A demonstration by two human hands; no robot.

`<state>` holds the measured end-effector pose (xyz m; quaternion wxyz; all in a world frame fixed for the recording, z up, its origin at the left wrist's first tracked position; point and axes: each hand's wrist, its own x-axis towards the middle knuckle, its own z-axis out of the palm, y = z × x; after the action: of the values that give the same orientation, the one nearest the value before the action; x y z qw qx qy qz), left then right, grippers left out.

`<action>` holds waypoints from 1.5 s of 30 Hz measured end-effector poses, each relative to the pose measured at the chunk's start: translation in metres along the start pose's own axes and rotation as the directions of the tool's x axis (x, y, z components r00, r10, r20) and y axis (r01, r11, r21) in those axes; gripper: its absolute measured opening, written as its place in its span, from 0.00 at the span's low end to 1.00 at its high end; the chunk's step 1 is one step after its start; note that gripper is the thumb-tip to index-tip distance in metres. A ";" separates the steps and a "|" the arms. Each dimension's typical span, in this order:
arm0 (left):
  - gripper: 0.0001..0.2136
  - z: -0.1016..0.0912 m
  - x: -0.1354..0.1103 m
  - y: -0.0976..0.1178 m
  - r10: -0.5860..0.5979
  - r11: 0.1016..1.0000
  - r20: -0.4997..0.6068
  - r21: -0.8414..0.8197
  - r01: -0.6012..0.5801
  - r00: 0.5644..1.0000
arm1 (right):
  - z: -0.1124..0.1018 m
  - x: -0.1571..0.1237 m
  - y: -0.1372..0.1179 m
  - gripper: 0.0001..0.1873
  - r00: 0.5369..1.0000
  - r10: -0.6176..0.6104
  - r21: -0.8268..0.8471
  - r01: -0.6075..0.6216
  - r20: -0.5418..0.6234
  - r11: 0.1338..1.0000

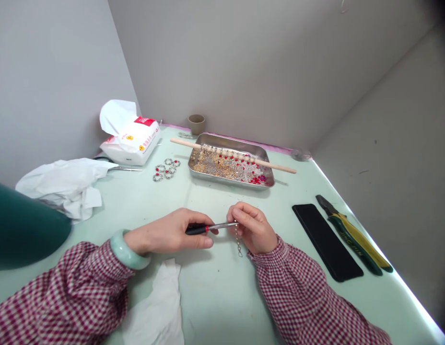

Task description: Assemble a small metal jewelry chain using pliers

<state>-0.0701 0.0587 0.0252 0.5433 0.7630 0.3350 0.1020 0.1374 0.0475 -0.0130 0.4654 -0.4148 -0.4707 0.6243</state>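
Note:
My left hand (pixel 172 233) is closed round a slim tool with a black and red handle (pixel 201 229), its metal tip pointing right. The tip meets a short beaded chain (pixel 238 242) that my right hand (pixel 253 227) pinches at the top, so the chain hangs down toward the pale green table (pixel 215 287). Both hands rest low over the table's near middle. A jade-green bangle (pixel 123 249) sits on my left wrist above a red checked sleeve.
A steel tray (pixel 244 146) of gold and red beads lies behind, a wooden stick (pixel 276 166) across it. Finished bead rings (pixel 167 168) lie left of it, beside a tissue pack (pixel 131 136). Black pad (pixel 325 239) and pliers (pixel 352 235) right; tissues (pixel 161 306) near.

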 end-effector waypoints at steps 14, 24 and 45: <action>0.14 0.004 0.002 -0.005 0.036 0.995 -0.071 0.095 -0.029 0.997 | -0.001 0.001 -0.001 0.14 0.999 0.033 0.022 -0.033 0.027 0.999; 0.14 0.001 0.003 -0.002 -0.009 0.997 -0.060 0.074 0.014 0.998 | -0.001 0.005 -0.003 0.13 0.996 0.086 0.108 -0.089 0.031 0.990; 0.15 -0.002 0.000 0.003 0.008 1.000 0.042 -0.014 -0.007 0.999 | -0.006 0.003 -0.001 0.12 0.998 0.046 -0.002 -0.046 0.053 0.999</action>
<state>-0.0702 0.0601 0.0285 0.5552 0.7624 0.3200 0.0904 0.1423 0.0521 -0.0140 0.4383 -0.4090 -0.4733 0.6454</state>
